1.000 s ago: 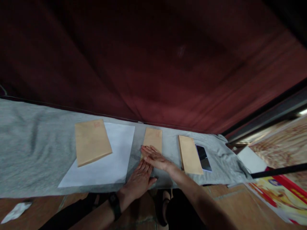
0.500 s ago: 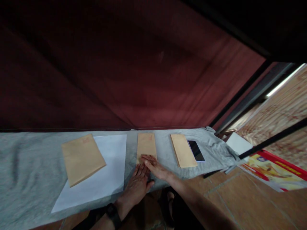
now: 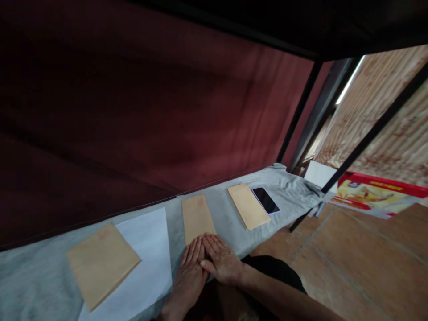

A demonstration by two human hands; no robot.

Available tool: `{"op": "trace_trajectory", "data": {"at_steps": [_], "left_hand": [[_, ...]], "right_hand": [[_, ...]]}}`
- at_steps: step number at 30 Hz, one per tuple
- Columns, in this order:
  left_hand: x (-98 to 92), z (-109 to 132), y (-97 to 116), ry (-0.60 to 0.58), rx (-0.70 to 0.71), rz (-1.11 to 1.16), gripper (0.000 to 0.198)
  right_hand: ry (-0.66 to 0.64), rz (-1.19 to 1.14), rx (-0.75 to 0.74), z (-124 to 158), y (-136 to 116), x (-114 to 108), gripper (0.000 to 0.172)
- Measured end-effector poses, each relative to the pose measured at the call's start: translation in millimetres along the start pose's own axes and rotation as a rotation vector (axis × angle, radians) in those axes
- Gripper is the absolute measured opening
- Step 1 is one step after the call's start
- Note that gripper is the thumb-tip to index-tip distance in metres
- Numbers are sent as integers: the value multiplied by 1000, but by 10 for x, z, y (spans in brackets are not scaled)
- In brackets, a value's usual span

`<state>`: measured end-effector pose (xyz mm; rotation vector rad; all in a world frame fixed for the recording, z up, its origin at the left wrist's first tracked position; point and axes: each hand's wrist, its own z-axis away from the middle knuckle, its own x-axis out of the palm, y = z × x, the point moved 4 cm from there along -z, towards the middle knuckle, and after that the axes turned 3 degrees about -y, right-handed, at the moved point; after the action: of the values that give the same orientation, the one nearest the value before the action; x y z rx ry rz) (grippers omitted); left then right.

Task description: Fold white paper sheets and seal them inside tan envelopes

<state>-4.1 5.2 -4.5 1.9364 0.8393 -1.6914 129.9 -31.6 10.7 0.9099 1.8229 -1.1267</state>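
Observation:
Both my hands lie flat, side by side, on the near end of a narrow brown envelope [image 3: 196, 216] resting on a grey cloth [image 3: 230, 214]. My left hand [image 3: 190, 272] has its fingers stretched out and together. My right hand [image 3: 220, 261] is also flat, fingers extended, touching the left one. Neither hand grips anything.
A larger brown envelope [image 3: 100, 263] lies on a white sheet [image 3: 150, 249] to the left. To the right sit a stack of brown envelopes [image 3: 248, 205] and a dark phone [image 3: 265, 200]. Dark red fabric hangs behind. Tiled floor and a colourful box [image 3: 377, 194] are at the right.
The camera has swung up and to the right. My right hand slid back along the narrow envelope toward me and now lies beside my left hand at its near end.

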Motion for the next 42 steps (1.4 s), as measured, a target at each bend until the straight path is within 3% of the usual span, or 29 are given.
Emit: {"op": "trace_trajectory", "data": {"at_steps": [4, 8, 12, 16, 19, 22, 25, 29, 32, 36, 42], "left_hand": [[75, 120, -111, 64, -17, -10, 58], [89, 191, -263, 125, -122, -12, 60], [-88, 145, -288, 111, -224, -23, 55], [-314, 12, -270, 42, -348, 8, 45], [-387, -90, -312, -57, -455, 177, 39], [-373, -134, -405, -102, -593, 532, 39], [-313, -120, -474, -80, -711, 842, 46], [-233, -94, -526, -61, -807, 1064, 48], [-216, -127, -601, -129, -815, 1097, 36], [-246, -190, -763, -183, -814, 942, 21], [-175, -237, -799, -161, -836, 1085, 24]], "right_hand": [[88, 30, -23, 35, 58, 53, 65], [139, 61, 3, 81, 97, 91, 70], [122, 111, 72, 86, 77, 85, 72], [-32, 205, 189, -35, -62, 97, 76], [-120, 274, 268, -150, -192, 78, 73], [-161, 290, 309, -241, -260, 41, 65], [-186, 296, 318, -307, -259, 19, 56], [-156, 316, 307, -346, -233, -21, 48], [-135, 320, 294, -357, -215, -57, 44], [-122, 335, 288, -359, -158, -25, 37], [-15, 365, 263, -307, -87, 110, 39]]}}
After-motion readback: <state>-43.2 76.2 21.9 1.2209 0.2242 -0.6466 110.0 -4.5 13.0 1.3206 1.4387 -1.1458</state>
